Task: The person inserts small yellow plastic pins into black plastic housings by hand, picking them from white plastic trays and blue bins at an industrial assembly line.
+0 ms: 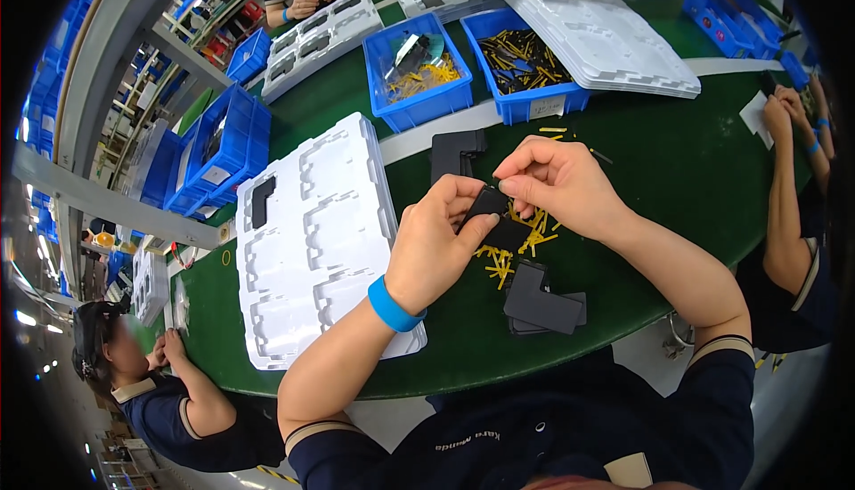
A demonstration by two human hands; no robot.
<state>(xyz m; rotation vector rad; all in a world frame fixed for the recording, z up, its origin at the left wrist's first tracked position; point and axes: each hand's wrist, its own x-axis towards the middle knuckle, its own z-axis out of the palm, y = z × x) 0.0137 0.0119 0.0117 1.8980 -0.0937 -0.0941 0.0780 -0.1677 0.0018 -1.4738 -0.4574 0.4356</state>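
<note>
Near the middle, my left hand (pixel 432 236) is closed around a black L-shaped plastic piece (pixel 485 208), its thumb pressed on the face. At the top corner of that piece, my right hand (pixel 565 183) pinches with thumb and forefinger; whatever lies between those fingertips is too small to make out. Beneath both hands lie loose yellow strips (pixel 537 239). Closer to me rests a small pile of black L-shaped pieces (pixel 543 303), and beyond my left hand a second pile of black pieces (pixel 456 151). A white moulded tray (pixel 287 263) at left holds one black L-shaped piece (pixel 264 202).
Across the green table (pixel 659 160) stand a blue bin (pixel 423 114) with yellow strips and a blue bin (pixel 530 109) with black-and-yellow strips. Stacked white trays (pixel 614 49) lean over the latter. Blue bins (pixel 240 138) stand at left. Co-workers sit left, right and opposite.
</note>
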